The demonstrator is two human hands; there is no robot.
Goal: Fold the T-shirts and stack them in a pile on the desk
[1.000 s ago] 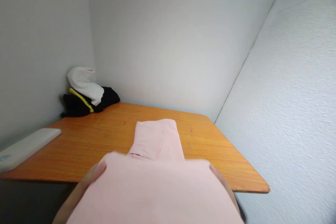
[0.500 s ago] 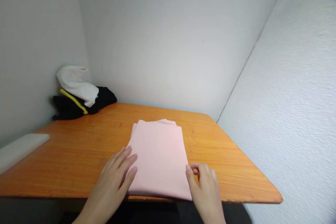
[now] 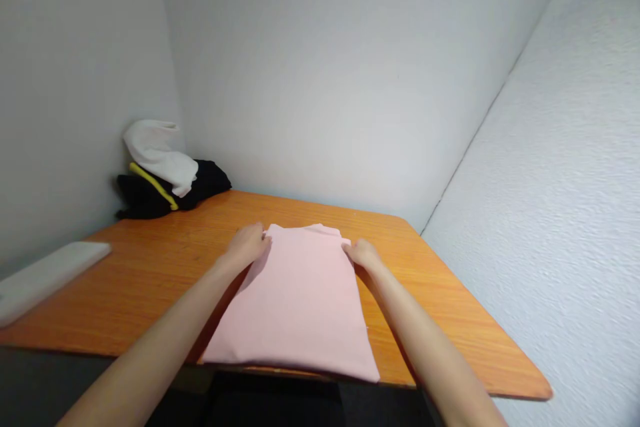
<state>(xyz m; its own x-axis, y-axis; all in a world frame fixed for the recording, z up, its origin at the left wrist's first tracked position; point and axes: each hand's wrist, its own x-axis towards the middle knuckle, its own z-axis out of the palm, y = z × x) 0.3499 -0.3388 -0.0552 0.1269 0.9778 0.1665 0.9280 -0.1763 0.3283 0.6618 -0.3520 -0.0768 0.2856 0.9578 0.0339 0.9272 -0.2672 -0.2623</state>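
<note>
A folded pink garment lies flat on the wooden table, its near edge along the table's front edge. At its far left corner, my left hand is closed, pinching the fabric with thumb and fingers. My right hand grips the far right corner the same way, the fingertips partly hidden under the cloth. Both forearms reach forward along the garment's sides. The near left part of the cloth spreads out wider than the far part.
At the back left corner sits a pile of clothing: a white cloth on top of a black one with a yellow strip. A white flat object lies at the left edge. Walls border the table behind and at both sides.
Both hands have moved forward from the garment's near sides to its far corners and closed on them. The garment's near left part now spreads further left.
</note>
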